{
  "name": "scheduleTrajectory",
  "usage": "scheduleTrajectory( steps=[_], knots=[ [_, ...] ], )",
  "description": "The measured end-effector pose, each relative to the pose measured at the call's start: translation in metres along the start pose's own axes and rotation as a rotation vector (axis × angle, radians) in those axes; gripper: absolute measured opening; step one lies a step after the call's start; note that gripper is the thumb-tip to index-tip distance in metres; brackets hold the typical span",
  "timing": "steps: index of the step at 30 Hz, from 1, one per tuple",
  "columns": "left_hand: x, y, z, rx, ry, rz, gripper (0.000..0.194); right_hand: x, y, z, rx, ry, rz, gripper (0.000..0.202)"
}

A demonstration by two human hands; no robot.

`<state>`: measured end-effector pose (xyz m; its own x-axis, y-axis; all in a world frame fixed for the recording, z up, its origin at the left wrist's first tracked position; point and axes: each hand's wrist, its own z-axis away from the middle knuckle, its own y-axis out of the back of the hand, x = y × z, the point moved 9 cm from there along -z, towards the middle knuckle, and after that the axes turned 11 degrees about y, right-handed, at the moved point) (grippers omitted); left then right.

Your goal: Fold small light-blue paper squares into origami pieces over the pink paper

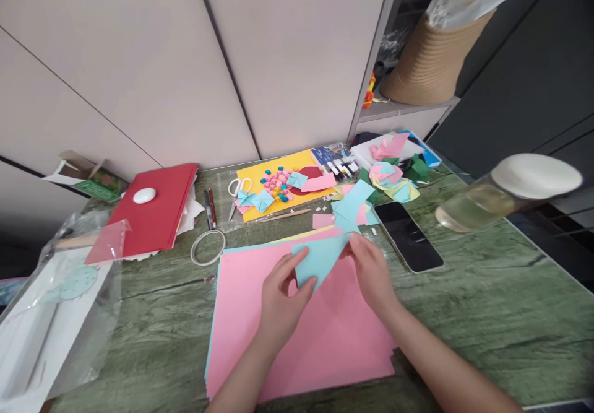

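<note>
1. My left hand (283,295) holds a folded light-blue paper (320,258): index fingertip at its near-left corner, thumb at its lower edge, the two spread moderately apart.
2. My right hand (371,270) has thumb and fingertips drawn narrow, pinching the paper's far-right corner.
3. The paper is thus between my two hands, above a stack of pink paper sheets (260,351).
4. It tapers to a point toward my right fingertips; its long axis slants from my left thumb up and away to the right.
5. Just beyond my right fingertips lies a crossed light-blue paper piece (349,207).
6. A smartphone (408,236) rests to the right of my right fingers; a tape roll (223,243) lies left of my left fingers.
</note>
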<state>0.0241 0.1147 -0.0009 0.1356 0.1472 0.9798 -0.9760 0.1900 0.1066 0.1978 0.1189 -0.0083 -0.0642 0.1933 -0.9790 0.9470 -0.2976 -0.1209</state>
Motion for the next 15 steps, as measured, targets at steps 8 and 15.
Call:
scheduleTrajectory(
  steps=[8, 15],
  knots=[
    [0.001, -0.003, -0.002, -0.066, 0.041, 0.096, 0.041, -0.022, 0.007, 0.0, 0.036, 0.138, 0.191, 0.035],
    [0.001, -0.009, 0.003, -0.058, 0.039, 0.097, 0.042, -0.027, 0.009, 0.006, 0.072, 0.247, 0.503, 0.034]
  ],
)
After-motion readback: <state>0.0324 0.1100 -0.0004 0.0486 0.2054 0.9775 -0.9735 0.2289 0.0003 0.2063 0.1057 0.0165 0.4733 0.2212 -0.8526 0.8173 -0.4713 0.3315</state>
